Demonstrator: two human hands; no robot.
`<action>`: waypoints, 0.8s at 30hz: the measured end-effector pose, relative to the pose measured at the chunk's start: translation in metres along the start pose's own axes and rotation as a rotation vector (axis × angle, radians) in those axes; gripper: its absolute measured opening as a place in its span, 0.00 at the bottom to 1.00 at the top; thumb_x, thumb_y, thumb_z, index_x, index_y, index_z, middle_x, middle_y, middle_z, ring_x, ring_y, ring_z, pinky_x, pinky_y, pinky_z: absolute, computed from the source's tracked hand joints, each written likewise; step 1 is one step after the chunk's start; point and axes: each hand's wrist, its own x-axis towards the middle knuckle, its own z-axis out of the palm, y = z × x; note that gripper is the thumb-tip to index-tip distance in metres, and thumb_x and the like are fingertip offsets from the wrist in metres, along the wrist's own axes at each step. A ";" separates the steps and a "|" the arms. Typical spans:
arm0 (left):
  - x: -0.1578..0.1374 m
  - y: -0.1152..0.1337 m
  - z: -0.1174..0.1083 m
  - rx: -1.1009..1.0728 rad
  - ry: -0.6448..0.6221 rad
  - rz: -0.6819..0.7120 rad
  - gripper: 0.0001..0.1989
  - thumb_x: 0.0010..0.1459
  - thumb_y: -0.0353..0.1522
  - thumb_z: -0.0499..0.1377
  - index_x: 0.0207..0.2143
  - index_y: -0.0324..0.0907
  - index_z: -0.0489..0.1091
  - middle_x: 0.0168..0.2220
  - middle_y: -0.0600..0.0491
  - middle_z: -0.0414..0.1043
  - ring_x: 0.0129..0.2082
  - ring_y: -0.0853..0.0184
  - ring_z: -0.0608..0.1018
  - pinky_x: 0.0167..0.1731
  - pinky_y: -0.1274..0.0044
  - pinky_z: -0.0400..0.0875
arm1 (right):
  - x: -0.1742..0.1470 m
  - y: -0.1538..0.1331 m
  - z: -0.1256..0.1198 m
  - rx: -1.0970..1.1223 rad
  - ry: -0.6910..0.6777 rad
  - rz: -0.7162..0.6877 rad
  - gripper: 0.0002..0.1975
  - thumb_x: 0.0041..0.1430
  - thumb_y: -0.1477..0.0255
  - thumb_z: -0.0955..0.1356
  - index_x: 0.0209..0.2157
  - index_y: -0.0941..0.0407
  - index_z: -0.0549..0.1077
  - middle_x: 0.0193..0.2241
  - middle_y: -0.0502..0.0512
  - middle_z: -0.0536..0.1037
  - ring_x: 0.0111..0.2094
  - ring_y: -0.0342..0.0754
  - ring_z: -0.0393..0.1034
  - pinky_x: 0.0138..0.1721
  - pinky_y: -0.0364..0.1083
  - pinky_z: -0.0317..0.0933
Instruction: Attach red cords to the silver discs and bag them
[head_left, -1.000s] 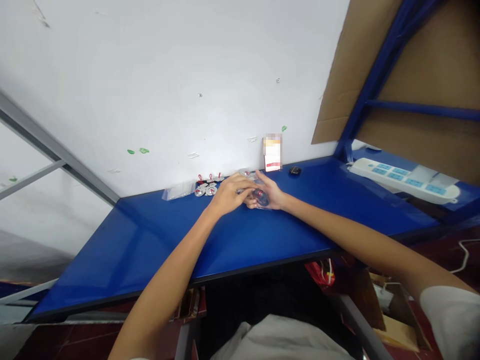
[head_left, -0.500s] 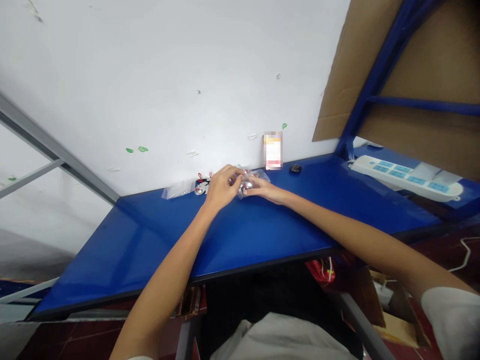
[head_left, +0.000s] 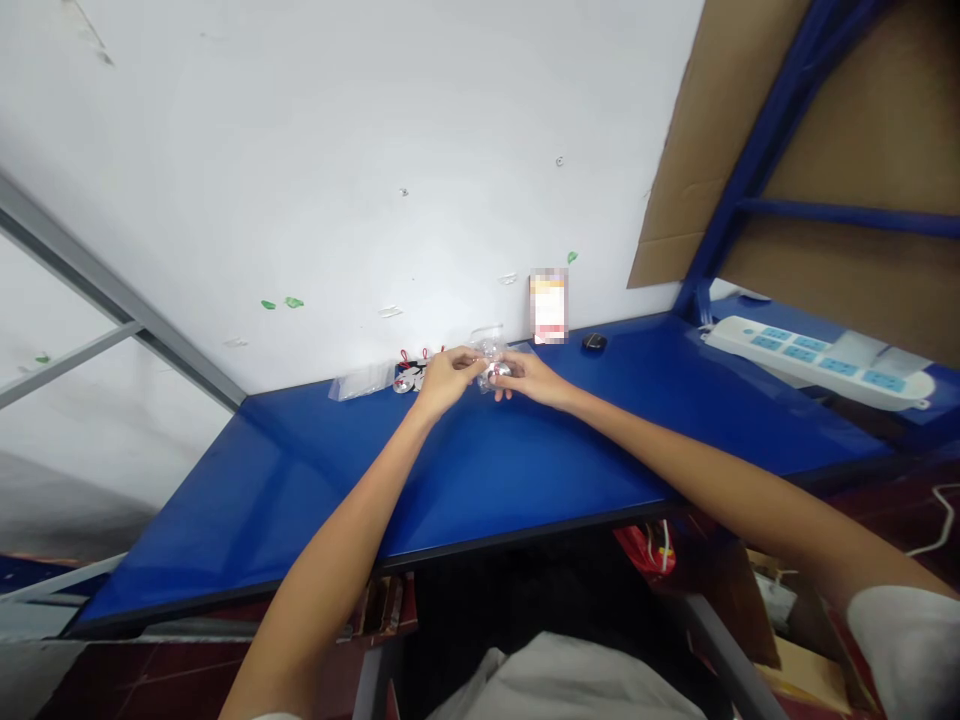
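Above the blue table, my left hand (head_left: 450, 380) pinches the left side of a clear plastic bag (head_left: 487, 338). My right hand (head_left: 534, 380) grips a small shiny round metal piece (head_left: 496, 372) with red and dark parts, at the bag's lower right. Whether that piece is inside the bag or in front of it, I cannot tell. Just left of my left hand lie several small keychain-like pieces (head_left: 409, 376) with red cords, partly hidden by the hand. Beside them rests a stack of clear plastic bags (head_left: 363, 382).
The blue table (head_left: 315, 480) meets a white wall (head_left: 375, 120). A blurred card (head_left: 549, 306) leans there, with a small black object (head_left: 595, 342) to its right. A white power strip (head_left: 817, 362) lies far right, near a blue metal frame (head_left: 739, 190).
My left hand has tilted down and moved slightly left, uncovering the plastic bag, whose top now stands up between both hands. The view has shifted slightly.
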 end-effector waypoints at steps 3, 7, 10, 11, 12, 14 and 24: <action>0.001 -0.006 0.001 -0.086 0.007 0.029 0.13 0.59 0.41 0.67 0.38 0.41 0.81 0.35 0.49 0.82 0.36 0.61 0.81 0.36 0.72 0.75 | -0.001 -0.003 -0.002 -0.137 0.061 0.011 0.22 0.69 0.51 0.69 0.48 0.56 0.80 0.38 0.57 0.84 0.33 0.50 0.79 0.36 0.48 0.73; 0.001 -0.007 0.002 -0.097 0.015 0.050 0.09 0.59 0.38 0.66 0.34 0.41 0.77 0.32 0.52 0.79 0.33 0.64 0.80 0.34 0.74 0.75 | -0.002 -0.008 -0.010 -0.439 0.250 -0.104 0.22 0.72 0.52 0.66 0.37 0.54 0.83 0.35 0.56 0.83 0.39 0.54 0.77 0.44 0.49 0.69; 0.000 -0.005 0.005 -0.131 -0.010 0.069 0.09 0.61 0.38 0.65 0.33 0.41 0.73 0.30 0.53 0.76 0.31 0.66 0.78 0.30 0.76 0.75 | -0.002 -0.010 -0.013 -0.399 0.241 -0.166 0.21 0.71 0.53 0.68 0.36 0.54 0.83 0.36 0.56 0.82 0.37 0.53 0.76 0.41 0.49 0.69; -0.001 -0.005 0.006 -0.156 -0.027 0.074 0.10 0.62 0.39 0.65 0.35 0.41 0.73 0.30 0.53 0.76 0.29 0.66 0.78 0.28 0.77 0.74 | -0.001 -0.010 -0.013 -0.343 0.227 -0.156 0.21 0.70 0.53 0.68 0.37 0.54 0.83 0.35 0.55 0.82 0.34 0.51 0.75 0.38 0.48 0.68; -0.002 -0.004 0.007 -0.183 -0.044 0.082 0.11 0.63 0.40 0.65 0.37 0.42 0.74 0.30 0.54 0.75 0.27 0.67 0.77 0.26 0.77 0.73 | -0.001 -0.010 -0.012 -0.275 0.215 -0.134 0.20 0.69 0.52 0.69 0.38 0.55 0.83 0.33 0.54 0.82 0.31 0.50 0.73 0.34 0.47 0.67; -0.004 -0.001 0.008 -0.234 -0.052 0.103 0.14 0.63 0.42 0.66 0.44 0.42 0.76 0.31 0.54 0.76 0.24 0.69 0.75 0.23 0.78 0.71 | -0.001 -0.010 -0.011 -0.144 0.197 -0.086 0.20 0.66 0.53 0.71 0.43 0.56 0.82 0.29 0.52 0.80 0.25 0.47 0.70 0.27 0.45 0.63; -0.006 0.002 0.008 -0.345 0.075 0.132 0.15 0.62 0.41 0.67 0.45 0.42 0.84 0.33 0.50 0.80 0.24 0.68 0.74 0.24 0.75 0.71 | -0.005 -0.028 -0.006 0.065 0.251 -0.112 0.15 0.61 0.63 0.74 0.47 0.54 0.82 0.26 0.49 0.77 0.22 0.45 0.67 0.25 0.45 0.65</action>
